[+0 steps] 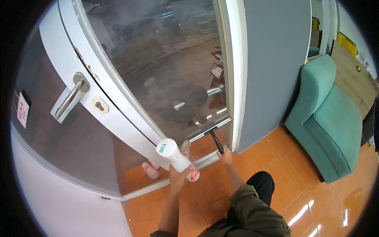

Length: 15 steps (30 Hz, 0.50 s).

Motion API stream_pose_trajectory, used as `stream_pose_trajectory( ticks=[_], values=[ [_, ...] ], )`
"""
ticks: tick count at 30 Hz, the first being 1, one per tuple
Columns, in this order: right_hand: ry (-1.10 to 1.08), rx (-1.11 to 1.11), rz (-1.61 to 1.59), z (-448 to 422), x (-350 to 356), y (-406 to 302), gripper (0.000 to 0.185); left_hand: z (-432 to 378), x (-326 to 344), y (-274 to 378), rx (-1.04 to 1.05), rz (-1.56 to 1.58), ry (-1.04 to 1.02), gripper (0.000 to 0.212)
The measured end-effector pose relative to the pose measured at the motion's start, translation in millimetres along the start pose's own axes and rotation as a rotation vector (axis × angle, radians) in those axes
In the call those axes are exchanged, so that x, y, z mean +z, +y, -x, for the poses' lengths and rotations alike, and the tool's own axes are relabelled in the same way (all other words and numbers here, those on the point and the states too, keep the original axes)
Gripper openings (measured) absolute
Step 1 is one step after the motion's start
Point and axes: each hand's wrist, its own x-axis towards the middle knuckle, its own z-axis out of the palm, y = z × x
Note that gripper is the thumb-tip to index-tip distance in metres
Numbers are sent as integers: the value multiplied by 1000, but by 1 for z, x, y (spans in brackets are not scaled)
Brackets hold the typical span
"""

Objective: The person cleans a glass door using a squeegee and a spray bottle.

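My left hand point(177, 177) is wrapped around the narrow waist of a white plastic bottle point(179, 160), held tilted in front of the door's edge. Its wide round end carries a green-and-white sticker, and the other end bears red markings. In my right hand point(226, 157) is the black handle of a window squeegee point(217, 140). The squeegee's long straight blade lies across the lower part of the glass pane point(165, 74), close to the right frame. Hazy streaks cover part of the glass above it.
Left of the pane, a white door point(97, 80) has a metal lever handle point(69, 99) and a lock cylinder point(100, 105). Pink clogs point(150, 171) show through the glass. To the right are a grey wall point(274, 65), a green upholstered chair point(328, 118) and a wooden table point(352, 74).
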Motion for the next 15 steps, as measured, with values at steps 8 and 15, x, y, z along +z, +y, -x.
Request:
stream_pose_trajectory(
  ticks=[8, 15],
  values=[
    [184, -348, -320, -91, -67, -226, 17, 4, 2, 8, 4, 52, 39, 53],
    [161, -453, -325, -152, -124, -384, 26, 4, -6, 26, 62, 12, 39, 53]
  ],
)
